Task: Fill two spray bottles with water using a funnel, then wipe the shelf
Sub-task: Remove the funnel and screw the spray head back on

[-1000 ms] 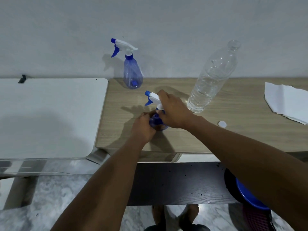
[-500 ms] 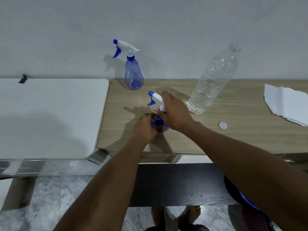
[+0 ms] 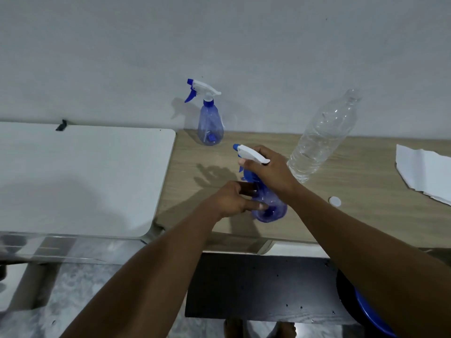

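A blue spray bottle (image 3: 269,207) with a white trigger head (image 3: 251,153) is tilted above the wooden shelf (image 3: 353,215). My right hand (image 3: 271,169) grips its neck and head. My left hand (image 3: 234,200) touches the bottle's lower body with loosely curled fingers. A second blue spray bottle (image 3: 210,124) stands upright against the wall at the back. A clear plastic water bottle (image 3: 322,137), uncapped and partly filled, stands to the right of my hands. Its white cap (image 3: 335,201) lies on the shelf. No funnel is in sight.
A white paper towel (image 3: 424,170) lies at the shelf's right end. A white tabletop (image 3: 80,176) adjoins the shelf on the left. Below the shelf are a dark board (image 3: 258,286) and a blue round object (image 3: 371,315) at lower right.
The spray bottle in my hands has been lifted and tilted, its base swinging toward me. My left hand has loosened from the bottle's body. The view has shifted slightly.
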